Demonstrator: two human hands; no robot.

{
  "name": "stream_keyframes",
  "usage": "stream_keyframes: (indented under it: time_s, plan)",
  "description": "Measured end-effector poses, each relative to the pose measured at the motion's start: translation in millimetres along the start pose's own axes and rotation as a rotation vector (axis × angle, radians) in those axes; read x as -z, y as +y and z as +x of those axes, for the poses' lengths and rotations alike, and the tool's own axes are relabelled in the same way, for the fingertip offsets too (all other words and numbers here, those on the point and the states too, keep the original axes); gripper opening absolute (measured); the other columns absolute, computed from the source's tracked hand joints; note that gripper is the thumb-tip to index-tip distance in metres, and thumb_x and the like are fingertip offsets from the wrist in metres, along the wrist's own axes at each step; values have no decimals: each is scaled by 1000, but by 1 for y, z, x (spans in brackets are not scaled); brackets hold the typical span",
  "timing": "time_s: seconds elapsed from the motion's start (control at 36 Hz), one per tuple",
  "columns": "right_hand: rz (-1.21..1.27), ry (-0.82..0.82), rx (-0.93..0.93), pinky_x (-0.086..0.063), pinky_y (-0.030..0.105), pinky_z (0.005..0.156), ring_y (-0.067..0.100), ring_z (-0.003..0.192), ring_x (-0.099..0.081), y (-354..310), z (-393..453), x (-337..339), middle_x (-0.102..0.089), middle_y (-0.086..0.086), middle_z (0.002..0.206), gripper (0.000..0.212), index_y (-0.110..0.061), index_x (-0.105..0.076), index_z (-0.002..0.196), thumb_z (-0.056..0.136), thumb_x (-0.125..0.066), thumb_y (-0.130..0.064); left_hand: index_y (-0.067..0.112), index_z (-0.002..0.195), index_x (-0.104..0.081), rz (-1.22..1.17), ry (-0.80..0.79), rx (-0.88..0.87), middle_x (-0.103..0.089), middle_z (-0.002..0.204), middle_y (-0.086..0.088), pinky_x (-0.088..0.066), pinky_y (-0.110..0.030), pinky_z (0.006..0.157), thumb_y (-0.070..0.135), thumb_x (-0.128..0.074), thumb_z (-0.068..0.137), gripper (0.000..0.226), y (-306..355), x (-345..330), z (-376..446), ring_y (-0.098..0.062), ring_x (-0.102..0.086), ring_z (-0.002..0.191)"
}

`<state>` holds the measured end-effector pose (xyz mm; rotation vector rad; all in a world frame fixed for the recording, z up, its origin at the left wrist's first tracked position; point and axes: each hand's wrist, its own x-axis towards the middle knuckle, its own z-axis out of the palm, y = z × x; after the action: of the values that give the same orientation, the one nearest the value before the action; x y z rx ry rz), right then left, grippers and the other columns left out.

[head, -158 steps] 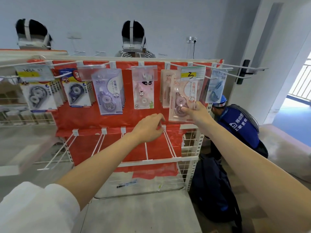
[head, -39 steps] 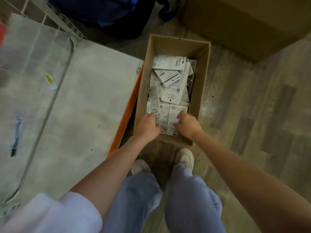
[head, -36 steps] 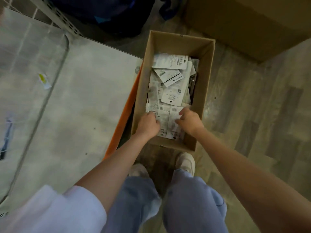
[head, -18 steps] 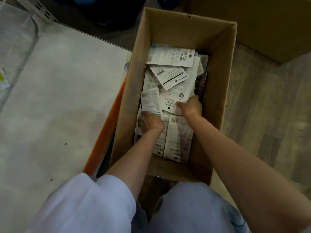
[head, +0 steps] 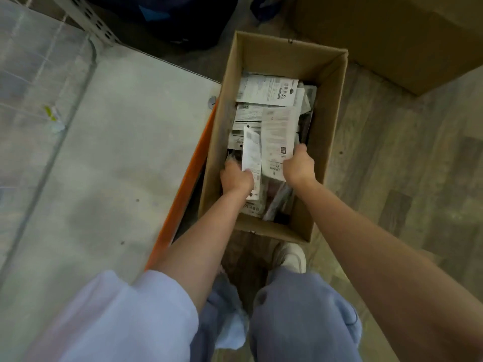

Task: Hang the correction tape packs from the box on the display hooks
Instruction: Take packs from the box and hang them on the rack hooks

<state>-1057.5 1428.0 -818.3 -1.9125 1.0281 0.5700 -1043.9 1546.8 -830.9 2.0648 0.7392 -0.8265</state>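
Both hands are reaching into the cardboard box [head: 329,121], centre-right of frame. Left hand [head: 236,178] is pinching a narrow pack [head: 251,152] on edge; right hand [head: 298,167] is gripping a wider pack [head: 278,134] by its lower corner. Packs [head: 269,91] are lying loose in the box, backs up. Prob. light: thin stiff card w/ slick plastic blister; best taking hold at card edge. Box is sitting on wood-look floor [head: 392,152].

The floor [head: 392,178] is grey-brown wood-look planks in dim light. On the left lies a pale grey shelf base [head: 117,152] with an orange front edge [head: 183,194]. A perforated metal upright [head: 91,19] stands at its far corner, a dark bag [head: 170,19] just beyond. A large cardboard carton [head: 392,35] sits top right.
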Motion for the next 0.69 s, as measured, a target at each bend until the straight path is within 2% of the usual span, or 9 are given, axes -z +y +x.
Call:
stream_keyframes:
  time_s: [0.06, 0.14, 0.28, 0.33, 0.42, 0.5, 0.56, 0.61, 0.69]
  plan:
    - [-12, -24, -7, -49, 33, 75, 30, 103, -58, -7, -24, 8, -55, 17, 124, 36, -3, -34, 133, 97, -36, -2, 4, 129, -42, 14, -3, 6, -48, 133, -17, -49, -46, 96, 10, -50, 96, 34, 2, 16, -19, -34, -55, 115]
    - [-48, -71, -18, -52, 37, 80, 32, 105, -58, -19, -63, 20, -55, 17, 126, 48, -4, -25, 143, 97, -36, -2, 3, 134, -37, -18, -18, 37, -52, 134, -17, -55, -42, 87, 8, -45, 98, 37, 6, 41, -49, -34, -58, 115]
    - [-60, -121, -32, -52, 41, 82, 34, 106, -58, -38, -127, 45, -56, 18, 124, 39, -5, -33, 136, 97, -33, -2, 2, 136, -36, -12, -2, 47, -57, 130, -12, -46, -20, 50, 9, -43, 100, 37, 12, 90, -102, -30, -63, 108]
    - [-53, -125, -36, -52, 41, 83, 34, 108, -58, -47, -149, 55, -56, 17, 125, 41, -6, -31, 138, 97, -32, -1, 3, 127, -40, -29, -3, 45, -58, 122, -7, -44, -18, 46, 8, -43, 100, 27, 16, 111, -124, -28, -64, 103]
    - [-20, -140, -27, -46, 33, 73, 32, 107, -58, -61, -179, 70, -56, 16, 125, 34, -5, -35, 132, 98, -30, -2, 7, 109, -43, -44, 6, 38, -60, 118, -11, -46, -19, 45, 8, -45, 100, 9, 21, 140, -153, -23, -65, 89]
    - [10, -140, -9, -44, 31, 70, 29, 100, -57, -76, -208, 83, -57, 15, 124, 30, -6, -38, 127, 99, -30, -3, 5, 112, -44, -77, 42, 37, -59, 114, -11, -45, -15, 38, 9, -45, 100, 13, 27, 166, -177, -13, -58, 70]
    - [16, -129, 16, -42, 28, 63, 24, 93, -54, -87, -224, 91, -57, 15, 122, 28, -5, -39, 126, 99, -31, -2, 7, 113, -41, -106, 66, 57, -57, 109, -8, -45, -16, 40, 10, -44, 101, 13, 33, 182, -191, -12, -57, 70]
    - [38, -149, 39, -41, 22, 55, 22, 93, -53, -98, -240, 101, -57, 10, 116, 25, -6, -41, 123, 99, -33, -2, 10, 109, -40, -156, 95, 75, -58, 110, -9, -49, -22, 50, 11, -43, 100, 9, 42, 195, -205, -19, -61, 79]
    - [80, -233, 79, -51, 28, 68, 19, 92, -53, -119, -264, 113, -51, -3, 100, 19, -9, -44, 118, 100, -39, -6, 9, 106, -40, -253, 108, 88, -59, 116, -13, -55, -38, 76, 10, -45, 99, 8, 59, 212, -227, -29, -62, 98]
